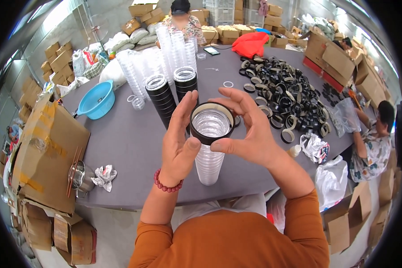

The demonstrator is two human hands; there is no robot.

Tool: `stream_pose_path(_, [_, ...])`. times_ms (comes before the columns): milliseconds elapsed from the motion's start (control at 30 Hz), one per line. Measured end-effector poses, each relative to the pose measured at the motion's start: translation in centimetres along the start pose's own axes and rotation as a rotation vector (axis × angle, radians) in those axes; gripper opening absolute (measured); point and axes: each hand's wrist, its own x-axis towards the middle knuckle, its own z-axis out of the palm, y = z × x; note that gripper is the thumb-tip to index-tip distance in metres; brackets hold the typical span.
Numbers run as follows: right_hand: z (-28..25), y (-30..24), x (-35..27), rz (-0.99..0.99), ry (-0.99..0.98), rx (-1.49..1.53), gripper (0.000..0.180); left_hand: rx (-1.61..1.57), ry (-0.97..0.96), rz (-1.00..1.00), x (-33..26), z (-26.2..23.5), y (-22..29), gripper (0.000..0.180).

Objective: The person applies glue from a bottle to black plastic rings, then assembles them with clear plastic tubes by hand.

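Between my two hands is a black ring (201,138) with a pale inner face. It sits at the top of an upright stack of nested clear plastic cups (210,166) near the table's front edge. My left hand (177,136) curves round the ring's left side, thumb in front and fingers behind. On the opposite side, my right hand (253,134) grips it with the thumb at the front rim and the fingers arched behind. Just beyond stand two stacks banded in black rings, a left stack (161,102) and a right stack (185,85), partly hidden by my left hand.
A large heap of black rings (283,91) covers the table's right side. Clear cup stacks (131,73) and a blue basin (98,106) lie back left. A cardboard box (49,147) borders the left edge. Co-workers sit at the far side (196,29) and the right (370,156).
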Motion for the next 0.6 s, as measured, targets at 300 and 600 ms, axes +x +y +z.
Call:
stream_pose_path(300, [0.12,0.24,-0.11,-0.014,-0.016,-0.075,0.095,0.010,-0.023,-0.012,-0.20,0.07,-0.36,0.084])
stream_pose_path(600, [0.58,0.88,-0.78,-0.041,0.003,-0.076,0.089,-0.091,-0.006,-0.080,-0.80,0.44,-0.08,0.076])
